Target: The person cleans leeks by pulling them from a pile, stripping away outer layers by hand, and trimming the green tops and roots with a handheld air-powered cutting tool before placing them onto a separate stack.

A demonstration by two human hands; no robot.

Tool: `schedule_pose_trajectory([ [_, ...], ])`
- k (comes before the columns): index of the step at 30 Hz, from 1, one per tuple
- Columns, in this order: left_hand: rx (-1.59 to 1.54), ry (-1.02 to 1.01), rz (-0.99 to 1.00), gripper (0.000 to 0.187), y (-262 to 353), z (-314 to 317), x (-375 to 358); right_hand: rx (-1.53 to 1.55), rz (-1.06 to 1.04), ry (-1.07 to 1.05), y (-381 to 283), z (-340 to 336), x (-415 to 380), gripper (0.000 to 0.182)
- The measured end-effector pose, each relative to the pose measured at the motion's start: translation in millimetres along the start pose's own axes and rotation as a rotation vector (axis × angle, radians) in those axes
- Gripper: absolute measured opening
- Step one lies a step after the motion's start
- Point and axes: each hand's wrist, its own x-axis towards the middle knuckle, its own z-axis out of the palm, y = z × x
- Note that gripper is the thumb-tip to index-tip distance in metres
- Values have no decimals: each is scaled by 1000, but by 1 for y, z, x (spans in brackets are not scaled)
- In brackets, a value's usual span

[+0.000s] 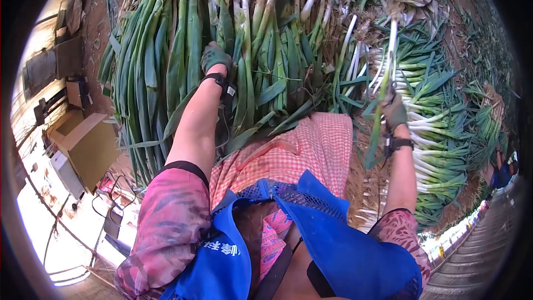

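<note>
A thick layer of untrimmed large green onions [152,58] lies before me, with long green leaves and soil-stained bases at the far side. My left hand [215,58], in a dark green glove, has its fingers curled round a green onion stalk [225,25] in this layer. On the other side, my gloved right hand [395,112] is closed round a single green onion [393,44]. Its white stem points away from me, roots at the far end, and its leaves hang below the hand. Beneath and beside it lies a long row of cleaned green onions [425,128], white ends toward me.
A red-checked cloth [319,144] covers my lap. Leaf scraps [413,0] litter the soil at the far right. A tied bundle [488,108] lies beyond the row. Cardboard boxes [83,147] stand at left. Another person [501,172] is at the far right edge.
</note>
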Motion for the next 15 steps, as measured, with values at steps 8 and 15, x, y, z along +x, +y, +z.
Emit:
schedule_pose_trajectory([
  [8,-73,-189,251,46,1,-48,-58,497,-265,-445,-119,96,-102,48],
  [15,-227,9,261,33,0,3,-65,816,-182,-704,-204,150,-77,35],
])
